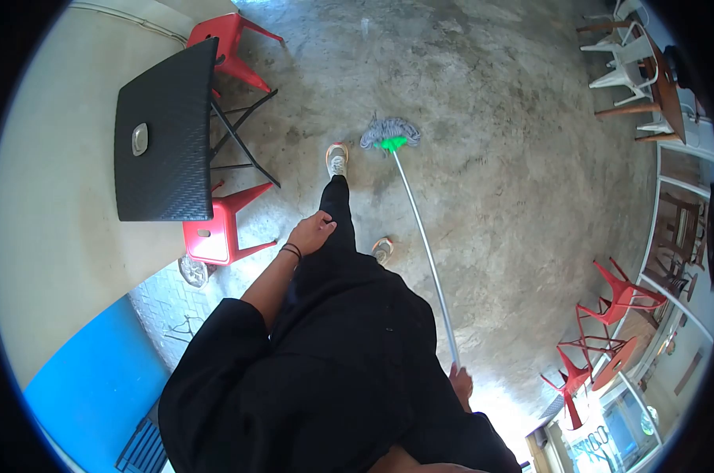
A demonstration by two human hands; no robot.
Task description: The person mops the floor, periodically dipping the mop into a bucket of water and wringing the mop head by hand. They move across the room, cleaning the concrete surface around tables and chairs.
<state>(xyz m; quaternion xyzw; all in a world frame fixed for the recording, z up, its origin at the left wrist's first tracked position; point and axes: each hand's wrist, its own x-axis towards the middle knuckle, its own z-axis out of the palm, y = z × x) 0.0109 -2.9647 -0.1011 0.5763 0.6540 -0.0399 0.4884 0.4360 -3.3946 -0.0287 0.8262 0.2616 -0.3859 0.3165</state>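
Black shirt nearest camera. Right hand closed round upper end of mop. Left hand left of mop, fingers loosely curled. Shoes left of mop. Mop head spread on floor. Black table, red stools farther left of mop.

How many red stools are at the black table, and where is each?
2. One red stool is at the far end of the black table, the other red stool at its near end. Another may be hidden underneath.
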